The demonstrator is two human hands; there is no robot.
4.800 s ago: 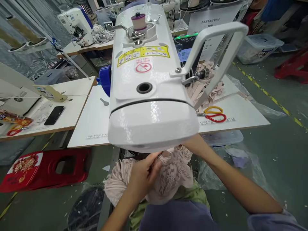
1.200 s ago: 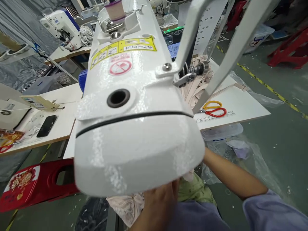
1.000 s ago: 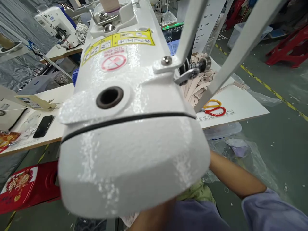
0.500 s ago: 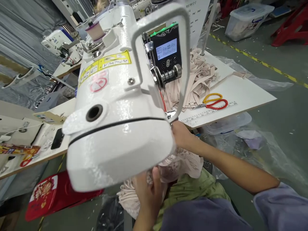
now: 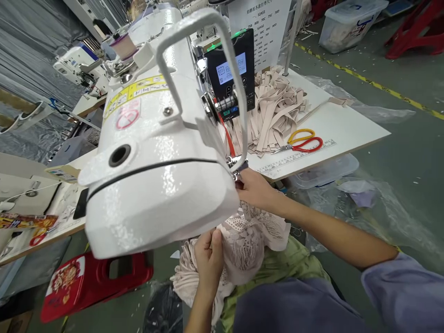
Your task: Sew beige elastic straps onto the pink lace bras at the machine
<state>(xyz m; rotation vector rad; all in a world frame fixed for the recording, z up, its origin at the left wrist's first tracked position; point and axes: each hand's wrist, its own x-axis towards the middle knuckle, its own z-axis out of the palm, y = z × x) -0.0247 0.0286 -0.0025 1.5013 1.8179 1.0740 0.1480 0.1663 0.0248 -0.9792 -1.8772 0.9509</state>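
Nearest, a pale lace piece (image 5: 244, 249) hangs over the green cloth (image 5: 277, 282) on the person's lap, below the head of the sewing machine (image 5: 163, 199); the left hand (image 5: 209, 256) is closed in a pinch on its edge, thumb against fingers. Beside that hand, on its outer side, hangs a gathered bunch of pale cloth (image 5: 185, 273) (whether it is joined to the lace piece cannot be told). The right hand (image 5: 258, 189) reaches in at the machine's working end above the lace, its fingertips hidden, so I cannot tell what they grip. The work on this piece looks underway and unfinished, since it has not been let go or laid aside; how much stitching is done cannot be seen, as the machine's head covers the needle area. Farther back, on the white table (image 5: 350, 132), scissors (image 5: 308, 143) lie idle by a printed ruler (image 5: 298, 156), and behind them a big loose heap of pale strips (image 5: 277, 113) suggests plenty of stock left. Beyond the machine's arm, the control box (image 5: 231, 69) has its screen lit, and past it stands a printed sheet (image 5: 275, 34).
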